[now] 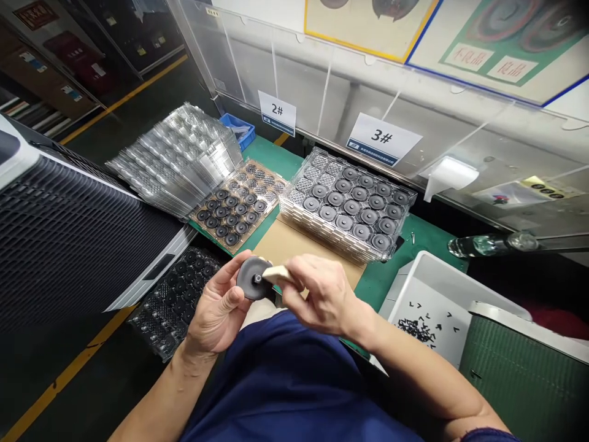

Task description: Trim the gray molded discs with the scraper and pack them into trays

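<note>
My left hand (210,322) grips a dark grey round disc (246,277) by its edge, with the hub side turned towards me. In my right hand (326,296) is a small cream-coloured flat piece (276,274), pinched between the fingers; its exact kind is unclear. The tip of that piece reaches the disc beside its raised centre hub. Beyond my hands, similar discs fill much of a clear tray (294,212) on top of a stack, and more sit in a brownish tray (219,243) to its left.
Empty clear trays (170,159) are stacked at the back left, near a blue bin (246,136). Below on the left is another tray of discs (184,288). A white bin (448,282) at right holds small black bits. Cardboard (294,236) covers part of the green bench (380,279).
</note>
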Action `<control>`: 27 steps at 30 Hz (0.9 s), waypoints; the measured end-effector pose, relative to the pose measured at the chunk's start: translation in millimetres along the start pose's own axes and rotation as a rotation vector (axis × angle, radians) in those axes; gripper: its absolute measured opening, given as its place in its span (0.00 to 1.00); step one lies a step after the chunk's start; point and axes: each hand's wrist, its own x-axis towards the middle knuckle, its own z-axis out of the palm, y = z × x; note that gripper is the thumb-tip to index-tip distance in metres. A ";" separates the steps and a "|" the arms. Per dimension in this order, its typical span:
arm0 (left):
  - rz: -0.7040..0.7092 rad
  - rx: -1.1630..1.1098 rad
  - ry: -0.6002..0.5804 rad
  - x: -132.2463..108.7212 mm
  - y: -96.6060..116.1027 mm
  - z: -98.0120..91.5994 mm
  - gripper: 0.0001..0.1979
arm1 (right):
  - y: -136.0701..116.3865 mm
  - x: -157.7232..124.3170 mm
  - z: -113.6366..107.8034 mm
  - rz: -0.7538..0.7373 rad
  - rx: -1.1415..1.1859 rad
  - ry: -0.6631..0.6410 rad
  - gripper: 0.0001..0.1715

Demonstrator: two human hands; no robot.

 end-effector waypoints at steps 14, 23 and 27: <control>-0.416 -0.078 -0.136 7.7 -9.3 -12.9 0.21 | 13.3 24.9 -15.6 -0.264 -0.253 -0.174 0.06; 0.106 0.269 0.078 7.8 -9.0 -10.8 0.17 | 31.8 -20.9 35.9 0.435 0.669 -0.175 0.17; 0.671 1.038 -0.013 -0.5 -12.7 -13.8 0.20 | 26.1 -29.5 59.3 0.329 0.516 -0.018 0.18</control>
